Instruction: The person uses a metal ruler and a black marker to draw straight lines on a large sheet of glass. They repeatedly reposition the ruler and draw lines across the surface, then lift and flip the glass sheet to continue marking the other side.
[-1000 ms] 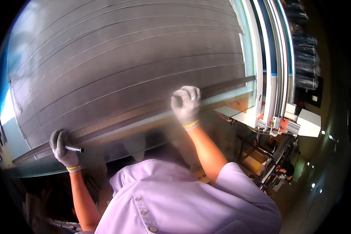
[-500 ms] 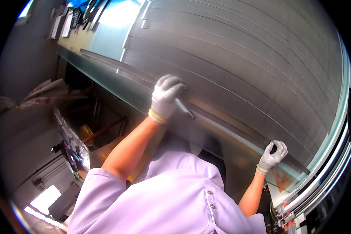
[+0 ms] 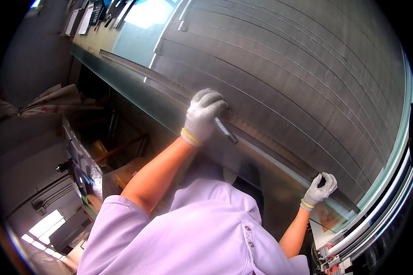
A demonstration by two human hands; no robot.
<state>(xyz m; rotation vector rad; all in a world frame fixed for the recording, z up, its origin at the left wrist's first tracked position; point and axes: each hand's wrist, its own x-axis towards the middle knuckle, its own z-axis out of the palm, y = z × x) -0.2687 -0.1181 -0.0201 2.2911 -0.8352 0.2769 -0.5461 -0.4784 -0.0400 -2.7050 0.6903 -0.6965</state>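
My left hand (image 3: pixel 204 112), in a pale grey knit glove with a yellow cuff, is closed. A dark marker pen (image 3: pixel 226 131) sticks out below its palm, and its curled fingers rest at a long, thin metal ruler (image 3: pixel 261 136). Further along, near the ruler's right end, my right hand (image 3: pixel 320 189) wears a matching glove. Its thumb and fingers bend into a ring and pinch at the ruler's edge; the fingertips are too small to see well. The ruler lies slantwise along the near side of dark grey sheet material (image 3: pixel 280 68) marked by long thin lines.
The glass-edged table (image 3: pixel 119 85) runs slantwise across the view. At its far left lie a calculator (image 3: pixel 96 13) and papers (image 3: pixel 85 20). Pale long bars (image 3: pixel 385 201) stand along the right side. Below left are a silvery board (image 3: pixel 89 160) and bundled cloth (image 3: pixel 62 98).
The view has shifted and turned slightly. Both hands stay at nearly the same places along the ruler, and the ring of my right hand's fingers shows a little wider.
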